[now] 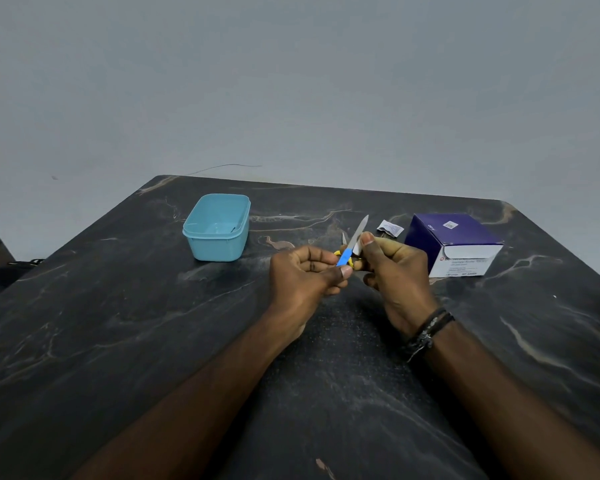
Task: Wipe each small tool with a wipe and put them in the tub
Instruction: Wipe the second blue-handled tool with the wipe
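Pinched at its blue handle by the left hand point(305, 271), the nail file point(357, 233) stands tilted up off the surface point(118, 341), so its blade is free for the right hand point(392, 268), whose thumb and fingers squeeze a white wipe point(358, 247) around it. Further left the tub point(217, 226) waits open. Scissors point(344, 241) lie just behind the hands, seemingly next, with a torn sachet point(390, 227) and the wipe box point(454, 244) to the right.

Tub point(216, 227) is light blue, table point(118, 323) black with pale marble veins. Box point(452, 244) purple and white, nail file point(352, 244) has a blue handle
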